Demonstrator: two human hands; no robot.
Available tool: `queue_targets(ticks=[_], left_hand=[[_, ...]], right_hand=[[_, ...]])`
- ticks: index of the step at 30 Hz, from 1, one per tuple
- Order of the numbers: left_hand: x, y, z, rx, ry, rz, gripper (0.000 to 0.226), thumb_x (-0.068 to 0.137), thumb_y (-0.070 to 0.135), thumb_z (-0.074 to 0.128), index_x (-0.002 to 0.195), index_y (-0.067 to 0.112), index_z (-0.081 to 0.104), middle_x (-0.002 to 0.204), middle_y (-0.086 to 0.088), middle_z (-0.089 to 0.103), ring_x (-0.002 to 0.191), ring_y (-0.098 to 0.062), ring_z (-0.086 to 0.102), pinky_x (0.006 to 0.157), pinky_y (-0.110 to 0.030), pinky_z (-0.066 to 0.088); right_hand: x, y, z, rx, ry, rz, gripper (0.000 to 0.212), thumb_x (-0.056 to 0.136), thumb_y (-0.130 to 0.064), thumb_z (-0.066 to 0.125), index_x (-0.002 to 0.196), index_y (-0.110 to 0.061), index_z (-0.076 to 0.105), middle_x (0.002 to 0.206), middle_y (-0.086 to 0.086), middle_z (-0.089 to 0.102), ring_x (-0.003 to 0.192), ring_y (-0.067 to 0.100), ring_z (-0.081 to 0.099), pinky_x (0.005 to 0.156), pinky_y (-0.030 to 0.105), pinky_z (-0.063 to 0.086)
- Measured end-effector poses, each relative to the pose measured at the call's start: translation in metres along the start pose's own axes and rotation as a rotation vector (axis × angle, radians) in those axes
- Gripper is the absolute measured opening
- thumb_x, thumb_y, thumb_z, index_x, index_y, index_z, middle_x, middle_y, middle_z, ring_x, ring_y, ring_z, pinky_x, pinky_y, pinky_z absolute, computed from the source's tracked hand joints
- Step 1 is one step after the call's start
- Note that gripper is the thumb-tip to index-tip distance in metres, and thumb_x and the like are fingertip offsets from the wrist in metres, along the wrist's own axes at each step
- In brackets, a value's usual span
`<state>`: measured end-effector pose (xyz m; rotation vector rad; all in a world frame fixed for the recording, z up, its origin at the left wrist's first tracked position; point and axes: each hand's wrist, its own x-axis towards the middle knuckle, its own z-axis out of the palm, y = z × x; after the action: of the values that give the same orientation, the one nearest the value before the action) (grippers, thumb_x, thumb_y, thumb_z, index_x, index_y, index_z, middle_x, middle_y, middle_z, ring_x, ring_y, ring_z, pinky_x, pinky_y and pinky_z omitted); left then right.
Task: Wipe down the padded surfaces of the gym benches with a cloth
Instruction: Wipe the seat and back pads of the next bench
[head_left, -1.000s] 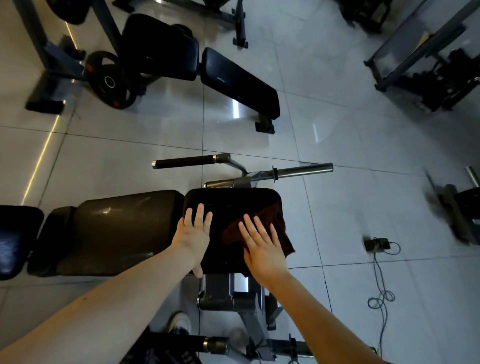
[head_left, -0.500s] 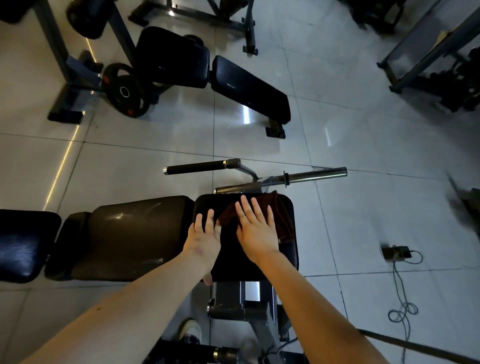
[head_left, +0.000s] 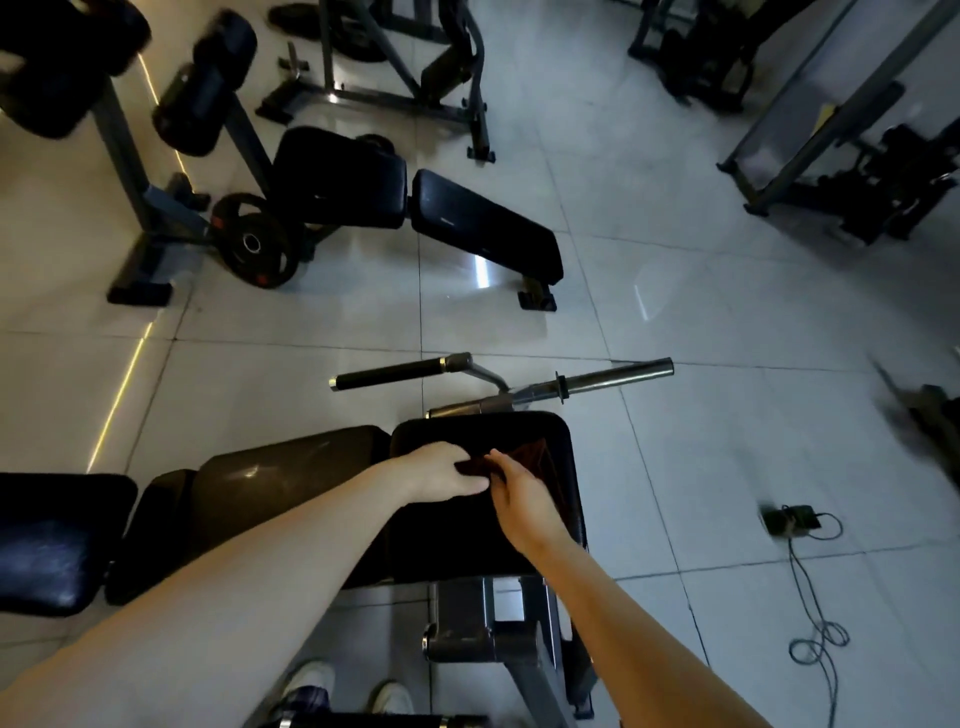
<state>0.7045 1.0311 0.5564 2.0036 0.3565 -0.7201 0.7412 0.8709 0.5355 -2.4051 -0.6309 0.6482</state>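
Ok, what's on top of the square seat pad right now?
A dark reddish cloth lies on the seat pad, with the left hand gripping it and the right hand touching it. The hands cover part of it, so its full shape is hidden.

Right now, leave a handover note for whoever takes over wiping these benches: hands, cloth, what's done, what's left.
Left hand pinches the cloth, which lies bunched on the seat pad.
Right hand touches the cloth; its grip is unclear.
Done: cannot tell; no wiped patch shows.
Left: probably this seat pad, the back pad beside it, then the far bench.
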Motion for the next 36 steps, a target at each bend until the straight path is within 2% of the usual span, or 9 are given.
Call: queue_targets(ticks=[2,6,8,11,13,20,26,31,36], left_hand=[[-0.010,0.017,-0.011,-0.256,0.053,0.010,0.027,0.095,0.033,0.060,0.114,0.015,0.056,0.109,-0.004,0.066,0.097,-0.019,0.068,0.083,-0.031,0.052],[-0.034,0.059,-0.052,-0.540,0.134,0.161,0.038,0.091,0.032,0.067,0.121,0.019,0.048,0.113,-0.004,0.067,0.098,-0.021,0.069,0.090,-0.038,0.053],[-0.052,0.082,-0.079,-0.504,0.189,0.286,0.035,0.090,0.032,0.068,0.118,0.018,0.052,0.104,-0.009,0.066,0.090,-0.022,0.065,0.086,-0.035,0.053],[-0.087,0.122,-0.124,-0.344,0.313,0.445,0.030,0.087,0.026,0.071,0.113,0.019,0.058,0.088,-0.005,0.056,0.081,-0.016,0.055,0.067,-0.016,0.044],[-0.107,0.147,-0.150,-0.292,0.374,0.502,0.037,0.084,0.030,0.075,0.117,0.022,0.059,0.102,0.000,0.062,0.093,-0.014,0.061,0.079,-0.018,0.050],[-0.193,0.239,-0.204,-0.246,0.472,0.735,0.031,0.089,0.029,0.069,0.116,0.015,0.065,0.111,-0.007,0.070,0.103,-0.019,0.068,0.099,-0.037,0.051],[-0.251,0.297,-0.222,-0.296,0.569,0.895,0.012,0.093,0.022,0.063,0.105,0.019,0.067,0.096,0.002,0.071,0.087,-0.009,0.069,0.063,-0.015,0.051],[-0.290,0.340,-0.232,-0.262,0.651,1.001,0.008,0.095,0.024,0.061,0.097,0.020,0.067,0.096,0.000,0.073,0.089,-0.012,0.069,0.080,-0.025,0.054],[-0.326,0.366,-0.247,-0.225,0.722,1.096,0.012,0.095,0.025,0.061,0.095,0.014,0.066,0.094,-0.004,0.071,0.085,-0.013,0.068,0.075,-0.026,0.053]], right_hand=[[0.004,-0.024,-0.025,0.290,0.065,0.100,0.032,0.103,-0.012,0.037,0.130,-0.011,0.054,0.125,0.008,0.062,0.106,0.011,0.057,0.082,0.005,0.043],[0.009,-0.069,-0.082,0.724,0.091,0.166,0.032,0.103,-0.019,0.038,0.121,-0.015,0.064,0.112,0.008,0.070,0.105,0.023,0.066,0.091,0.034,0.053],[0.009,-0.095,-0.113,0.858,0.124,0.190,0.031,0.103,-0.024,0.040,0.119,-0.012,0.064,0.108,0.014,0.070,0.098,0.026,0.068,0.086,0.038,0.055],[-0.003,-0.140,-0.168,1.086,0.103,0.166,0.034,0.102,-0.024,0.039,0.095,-0.003,0.065,0.078,0.013,0.071,0.065,0.019,0.070,0.058,0.026,0.054],[-0.012,-0.167,-0.198,1.179,0.092,0.109,0.038,0.102,-0.023,0.037,0.084,-0.003,0.063,0.064,0.009,0.069,0.055,0.016,0.067,0.052,0.021,0.052],[-0.050,-0.255,-0.281,1.229,0.092,-0.068,0.037,0.098,-0.031,0.047,0.085,-0.004,0.068,0.072,0.010,0.071,0.060,0.017,0.068,0.060,0.026,0.055],[-0.084,-0.309,-0.327,1.199,0.090,-0.170,0.046,0.095,-0.038,0.049,0.073,-0.007,0.075,0.074,0.009,0.069,0.067,0.018,0.065,0.069,0.029,0.050],[-0.113,-0.339,-0.360,1.198,0.087,-0.253,0.048,0.095,-0.044,0.049,0.085,-0.007,0.078,0.090,0.012,0.072,0.080,0.023,0.068,0.079,0.034,0.052],[-0.141,-0.365,-0.388,1.163,0.086,-0.332,0.049,0.094,-0.048,0.048,0.110,-0.009,0.073,0.113,0.013,0.070,0.104,0.029,0.066,0.093,0.041,0.049]])
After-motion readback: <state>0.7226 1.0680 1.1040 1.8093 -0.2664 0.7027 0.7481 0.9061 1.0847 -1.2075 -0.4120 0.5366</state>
